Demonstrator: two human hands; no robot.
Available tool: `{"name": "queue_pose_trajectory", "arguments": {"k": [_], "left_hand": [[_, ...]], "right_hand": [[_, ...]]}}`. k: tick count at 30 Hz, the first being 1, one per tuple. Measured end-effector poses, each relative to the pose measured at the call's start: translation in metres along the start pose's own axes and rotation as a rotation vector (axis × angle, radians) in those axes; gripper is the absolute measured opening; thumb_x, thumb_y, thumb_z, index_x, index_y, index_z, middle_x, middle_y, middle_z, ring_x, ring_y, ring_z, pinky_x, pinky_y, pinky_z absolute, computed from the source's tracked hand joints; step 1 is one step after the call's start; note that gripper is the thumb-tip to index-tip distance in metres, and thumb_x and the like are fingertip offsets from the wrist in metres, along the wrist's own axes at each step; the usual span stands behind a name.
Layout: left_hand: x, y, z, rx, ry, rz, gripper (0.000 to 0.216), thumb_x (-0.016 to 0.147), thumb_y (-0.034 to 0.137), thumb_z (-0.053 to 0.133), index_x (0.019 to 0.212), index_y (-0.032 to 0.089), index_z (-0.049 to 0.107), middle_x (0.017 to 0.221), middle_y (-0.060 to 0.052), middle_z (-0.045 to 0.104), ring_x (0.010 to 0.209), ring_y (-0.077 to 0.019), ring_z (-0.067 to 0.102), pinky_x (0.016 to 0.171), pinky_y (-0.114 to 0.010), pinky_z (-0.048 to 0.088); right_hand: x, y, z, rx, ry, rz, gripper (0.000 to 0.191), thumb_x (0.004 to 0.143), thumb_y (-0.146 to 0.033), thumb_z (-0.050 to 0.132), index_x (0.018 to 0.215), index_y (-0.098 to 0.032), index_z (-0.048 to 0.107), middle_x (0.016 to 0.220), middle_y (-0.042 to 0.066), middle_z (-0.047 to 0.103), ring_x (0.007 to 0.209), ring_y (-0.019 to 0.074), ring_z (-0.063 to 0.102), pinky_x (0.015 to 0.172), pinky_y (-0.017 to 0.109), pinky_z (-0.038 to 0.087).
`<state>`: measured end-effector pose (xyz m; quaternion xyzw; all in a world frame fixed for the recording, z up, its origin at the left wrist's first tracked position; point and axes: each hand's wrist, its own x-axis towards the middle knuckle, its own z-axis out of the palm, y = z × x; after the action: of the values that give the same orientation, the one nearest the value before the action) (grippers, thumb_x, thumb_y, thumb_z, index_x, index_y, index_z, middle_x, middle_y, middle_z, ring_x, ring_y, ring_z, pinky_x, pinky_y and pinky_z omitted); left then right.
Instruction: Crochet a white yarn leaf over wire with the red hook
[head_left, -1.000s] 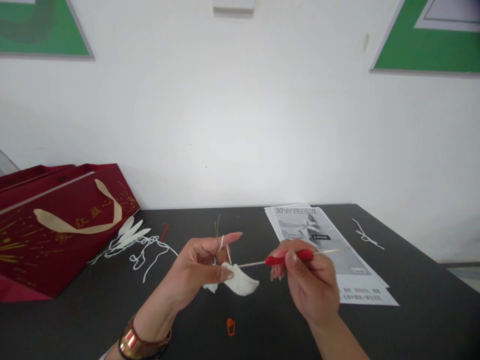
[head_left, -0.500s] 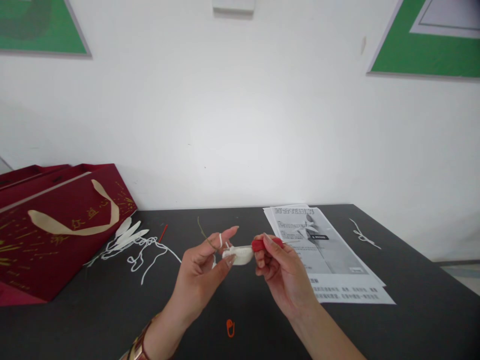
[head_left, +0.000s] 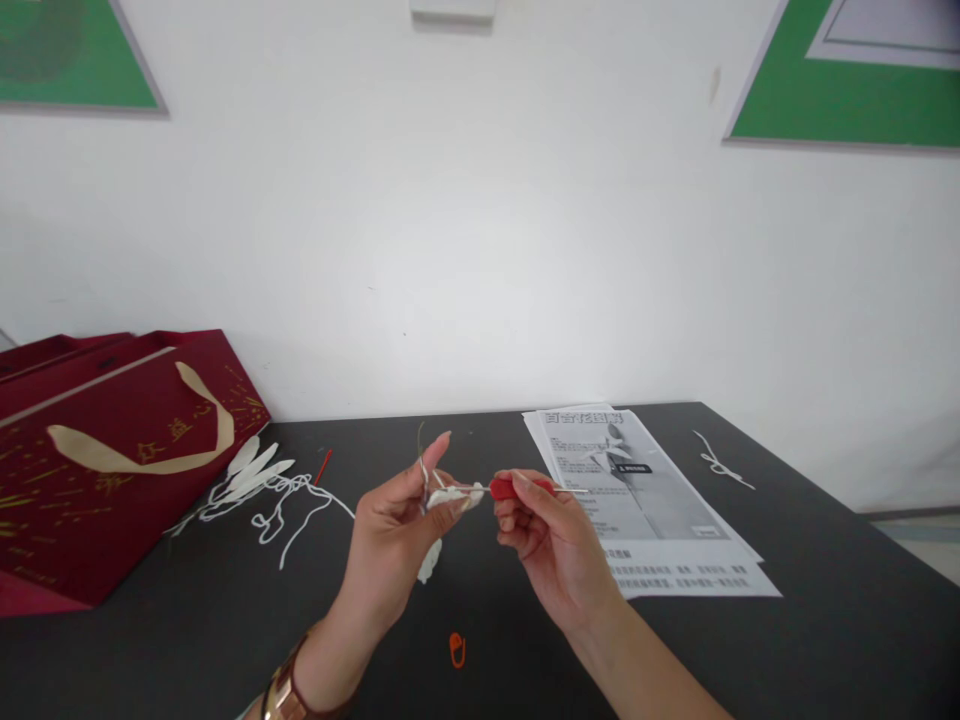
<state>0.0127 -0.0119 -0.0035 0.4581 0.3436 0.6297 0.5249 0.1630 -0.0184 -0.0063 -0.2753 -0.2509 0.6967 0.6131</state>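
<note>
Between thumb and fingers, my left hand (head_left: 401, 530) pinches a small white crochet piece (head_left: 431, 562), part of which hangs below the hand. White yarn runs over the raised index finger, and a thin olive-green strand (head_left: 421, 440) stands up beside it. My right hand (head_left: 551, 545) is closed round the red grip of a crochet hook (head_left: 501, 488). The hook's metal shaft points left and reaches the top of the white piece at my left fingertips. Its exact tip among the stitches is too small to make out.
An orange stitch marker (head_left: 457, 650) lies on the black table (head_left: 405, 680) near me. White petal-shaped pieces (head_left: 251, 475) with loose yarn and a red needle (head_left: 323, 467) lie left, beside a dark red gift bag (head_left: 135, 500). Printed sheets (head_left: 675, 520) and a white yarn bit (head_left: 724, 465) lie right.
The white piece has turned in my left hand, so part now hangs below. The hook has shifted slightly left, and its shaft now shows along the piece's top. The view has shifted slightly.
</note>
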Motion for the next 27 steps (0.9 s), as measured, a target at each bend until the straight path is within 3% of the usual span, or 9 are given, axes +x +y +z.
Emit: {"name": "queue_pose_trajectory", "arguments": {"k": [8,14,17,19,25,27], "left_hand": [[-0.004,-0.014,0.008,-0.083,0.092,0.016,0.051,0.064,0.01,0.078,0.11,0.028,0.068,0.077,0.004,0.069,0.073,-0.0091,0.063,0.074,-0.022,0.05],[-0.002,-0.019,0.008,-0.036,0.1,0.065,0.047,0.061,0.011,0.079,0.105,0.026,0.071,0.076,0.003,0.069,0.074,-0.0116,0.063,0.075,-0.025,0.05],[-0.003,-0.018,0.01,-0.096,0.118,-0.02,0.046,0.063,0.012,0.079,0.106,0.025,0.071,0.075,0.003,0.07,0.071,-0.0092,0.063,0.074,-0.022,0.049],[-0.004,-0.017,0.011,-0.161,0.121,-0.075,0.045,0.063,0.012,0.079,0.105,0.025,0.071,0.075,0.003,0.07,0.069,-0.0074,0.062,0.071,-0.019,0.048],[-0.005,-0.012,0.01,-0.224,0.009,-0.049,0.048,0.065,0.012,0.077,0.108,0.031,0.068,0.077,0.004,0.068,0.072,-0.0093,0.062,0.072,-0.022,0.048],[-0.003,-0.01,0.006,-0.169,-0.06,-0.045,0.045,0.07,0.015,0.074,0.111,0.032,0.067,0.081,0.002,0.068,0.077,-0.0109,0.062,0.076,-0.024,0.046]], "right_hand": [[-0.001,0.006,0.002,-0.058,0.01,-0.08,0.02,0.073,-0.029,0.074,0.083,-0.012,0.071,0.062,0.003,0.071,0.05,0.0099,0.063,0.05,0.018,0.057],[-0.011,0.006,0.001,-0.41,-0.009,-0.421,0.014,0.08,-0.027,0.067,0.087,-0.016,0.072,0.069,0.003,0.071,0.057,0.0119,0.065,0.055,0.021,0.056],[-0.014,0.007,0.0,-0.478,-0.002,-0.533,0.012,0.082,-0.026,0.066,0.089,-0.018,0.072,0.074,0.003,0.072,0.061,0.0126,0.067,0.058,0.022,0.056],[-0.012,0.007,0.0,-0.409,0.009,-0.501,0.013,0.082,-0.027,0.066,0.089,-0.018,0.072,0.072,0.003,0.072,0.059,0.0118,0.066,0.056,0.021,0.056],[0.002,0.005,-0.003,-0.06,-0.033,-0.081,0.018,0.078,-0.03,0.069,0.083,-0.013,0.071,0.062,0.002,0.069,0.049,0.0081,0.061,0.048,0.018,0.055],[0.004,0.004,-0.004,-0.026,-0.044,-0.046,0.018,0.078,-0.03,0.069,0.082,-0.013,0.071,0.062,0.001,0.068,0.049,0.0076,0.06,0.048,0.017,0.055]]}}
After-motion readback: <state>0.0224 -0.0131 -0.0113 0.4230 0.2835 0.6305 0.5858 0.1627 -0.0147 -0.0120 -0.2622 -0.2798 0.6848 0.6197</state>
